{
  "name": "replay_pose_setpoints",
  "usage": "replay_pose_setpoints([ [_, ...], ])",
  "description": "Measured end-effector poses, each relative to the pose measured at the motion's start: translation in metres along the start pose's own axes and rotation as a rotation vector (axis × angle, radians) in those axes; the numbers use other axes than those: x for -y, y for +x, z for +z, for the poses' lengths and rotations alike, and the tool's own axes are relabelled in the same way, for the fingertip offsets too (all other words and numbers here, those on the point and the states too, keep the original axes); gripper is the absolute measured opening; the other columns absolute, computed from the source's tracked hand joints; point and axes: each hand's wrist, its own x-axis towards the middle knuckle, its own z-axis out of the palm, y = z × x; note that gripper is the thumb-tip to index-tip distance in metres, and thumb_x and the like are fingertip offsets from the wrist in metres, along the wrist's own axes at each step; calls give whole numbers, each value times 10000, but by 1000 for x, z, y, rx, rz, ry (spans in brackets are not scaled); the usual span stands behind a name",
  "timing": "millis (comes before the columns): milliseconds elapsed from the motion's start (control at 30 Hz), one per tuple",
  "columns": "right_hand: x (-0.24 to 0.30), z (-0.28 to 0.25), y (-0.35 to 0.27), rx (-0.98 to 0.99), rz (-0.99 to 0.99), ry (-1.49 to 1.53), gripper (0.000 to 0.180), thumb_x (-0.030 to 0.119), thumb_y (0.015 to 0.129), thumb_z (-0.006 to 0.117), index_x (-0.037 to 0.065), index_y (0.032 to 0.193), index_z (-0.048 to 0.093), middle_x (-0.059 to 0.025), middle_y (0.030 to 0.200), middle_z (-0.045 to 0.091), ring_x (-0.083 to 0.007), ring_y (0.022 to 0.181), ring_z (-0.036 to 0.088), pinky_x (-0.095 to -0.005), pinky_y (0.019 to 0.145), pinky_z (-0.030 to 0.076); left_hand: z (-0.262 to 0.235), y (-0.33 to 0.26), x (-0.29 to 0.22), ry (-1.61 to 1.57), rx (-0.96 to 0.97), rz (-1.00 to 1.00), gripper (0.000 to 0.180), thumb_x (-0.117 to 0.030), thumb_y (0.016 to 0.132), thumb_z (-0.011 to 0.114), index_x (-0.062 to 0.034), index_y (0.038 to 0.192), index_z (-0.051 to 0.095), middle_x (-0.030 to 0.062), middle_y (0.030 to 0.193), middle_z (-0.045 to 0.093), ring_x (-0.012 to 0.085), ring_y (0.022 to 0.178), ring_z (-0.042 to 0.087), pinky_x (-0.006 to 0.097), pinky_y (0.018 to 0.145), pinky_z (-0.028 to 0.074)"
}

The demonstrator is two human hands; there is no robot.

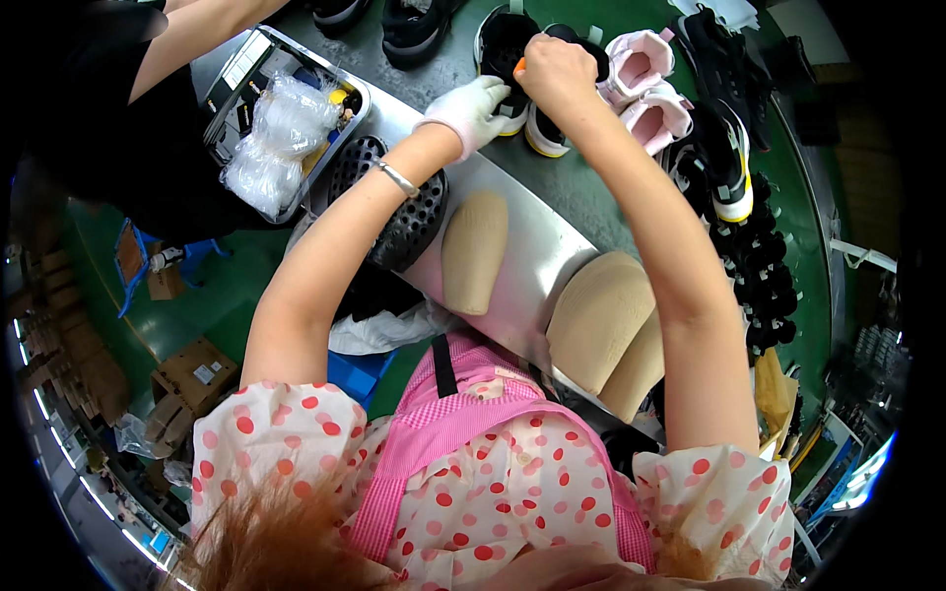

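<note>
My left hand (pixel 467 111), in a white glove, grips the side of a black shoe (pixel 506 41) with a pale sole edged in yellow. My right hand (pixel 558 75) is bare and closed in a fist over the same pair. From the fist pokes a small orange thing (pixel 520 66), mostly hidden by the fingers. Below the right hand, the second black shoe (pixel 545 134) stands on the metal table (pixel 434 87), partly covered by my wrist. A pair of pale pink shoes (pixel 639 65) sits just right of my right hand.
An open case (pixel 361 96) with clear plastic-wrapped bundles (pixel 281 128) stands left, beside another person's arm (pixel 197 37). Nearer lie a black clog with holes (pixel 419 222) and beige foot-shaped forms (pixel 475 251). More black shoes (pixel 416 34) stand at the back and right.
</note>
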Motion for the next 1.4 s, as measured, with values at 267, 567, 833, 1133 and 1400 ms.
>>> replay_pose_setpoints([
  [267, 31, 36, 34, 319, 287, 141, 218, 149, 788, 664, -7, 929, 720, -212, 994, 692, -365, 949, 679, -455, 790, 554, 14, 33, 7, 54, 223, -239, 399, -426, 833, 629, -106, 1066, 671, 205, 1017, 673, 400, 920, 634, 443, 795, 502],
  [567, 22, 62, 51, 196, 444, 245, 216, 49, 833, 557, 10, 957, 730, -219, 1010, 692, -377, 976, 674, -441, 821, 562, 16, 73, 17, 26, 599, -167, 388, -376, 868, 579, -76, 1088, 691, 175, 1044, 697, 322, 909, 690, 388, 756, 547],
  [833, -5, 104, 54, 15, 258, 264, 183, 78, 785, 574, 18, 838, 739, -231, 855, 693, -380, 824, 698, -456, 748, 574, 24, 88, 16, -12, 629, -321, 373, -369, 829, 641, -74, 1048, 705, 175, 1006, 705, 307, 817, 702, 398, 716, 544],
  [1133, -38, -45, -89, -93, 47, 477, 289, 179, 795, 640, 133, 1077, 684, -73, 1061, 680, -269, 939, 660, -389, 784, 538, -1, 70, 0, 276, 469, -200, 509, -422, 794, 679, -91, 1177, 624, 198, 1174, 636, 352, 1073, 611, 386, 887, 496],
  [1400, -277, -116, -302, 225, 674, -25, 380, 296, 866, 611, 216, 1238, 619, -111, 1074, 678, -312, 935, 657, -408, 798, 521, 54, 75, -182, -425, 3, 108, 359, -253, 868, 661, -63, 1172, 630, 127, 1004, 675, 232, 856, 660, 330, 806, 508],
])
